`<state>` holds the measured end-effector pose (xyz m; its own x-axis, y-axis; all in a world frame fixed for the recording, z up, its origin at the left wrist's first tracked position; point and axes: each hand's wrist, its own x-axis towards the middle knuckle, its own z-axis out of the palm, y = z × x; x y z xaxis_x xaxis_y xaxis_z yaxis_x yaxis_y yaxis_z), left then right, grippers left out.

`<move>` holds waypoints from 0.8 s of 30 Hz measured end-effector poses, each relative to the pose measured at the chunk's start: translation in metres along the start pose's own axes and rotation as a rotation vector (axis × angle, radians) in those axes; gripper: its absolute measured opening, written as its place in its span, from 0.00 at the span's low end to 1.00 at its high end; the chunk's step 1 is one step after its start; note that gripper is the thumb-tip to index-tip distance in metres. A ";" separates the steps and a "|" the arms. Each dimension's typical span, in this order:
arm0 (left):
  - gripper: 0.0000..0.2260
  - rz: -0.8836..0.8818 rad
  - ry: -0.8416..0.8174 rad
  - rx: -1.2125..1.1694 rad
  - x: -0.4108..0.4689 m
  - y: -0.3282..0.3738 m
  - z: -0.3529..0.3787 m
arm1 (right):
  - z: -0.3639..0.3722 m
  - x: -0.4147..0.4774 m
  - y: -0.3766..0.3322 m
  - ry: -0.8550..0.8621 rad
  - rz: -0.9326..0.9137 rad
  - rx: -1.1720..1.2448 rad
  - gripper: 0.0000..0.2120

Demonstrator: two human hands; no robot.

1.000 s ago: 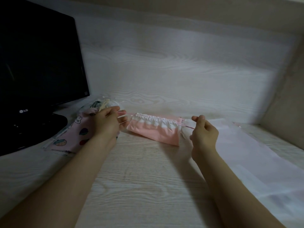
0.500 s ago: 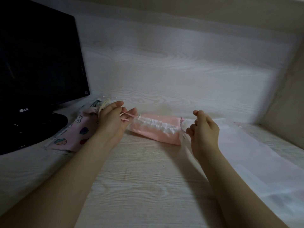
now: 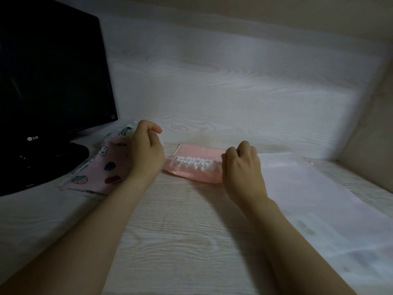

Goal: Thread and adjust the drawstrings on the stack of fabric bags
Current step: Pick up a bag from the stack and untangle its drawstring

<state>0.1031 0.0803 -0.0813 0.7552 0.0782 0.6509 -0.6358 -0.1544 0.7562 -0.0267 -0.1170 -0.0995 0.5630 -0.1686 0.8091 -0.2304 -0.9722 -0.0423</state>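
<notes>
Seemingly the person is cinching the pink bag (image 3: pixel 191 174) lying on the worktop (image 3: pixel 180 231), left hand (image 3: pixel 146 152) and right hand (image 3: pixel 242 167) curling at its ends, a pinched cord being impossible to confirm, with an even outward pull probably coming next.

The only readable text is the LG logo (image 3: pixel 33 138), pale letters beside a small round emblem, on the lower edge of the black monitor (image 3: pixel 53 71) standing at the left. A tiny mark (image 3: pixel 113 116) at the screen's lower right corner is too small to read.
</notes>
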 end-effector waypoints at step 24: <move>0.28 0.159 -0.578 0.463 -0.011 -0.003 -0.007 | -0.007 -0.004 0.024 -0.199 0.410 -0.007 0.23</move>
<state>0.0957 0.0872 -0.0905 0.7044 -0.4890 0.5145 -0.7084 -0.5285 0.4677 -0.0398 -0.1380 -0.0995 0.5654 -0.5677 0.5983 -0.4706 -0.8178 -0.3313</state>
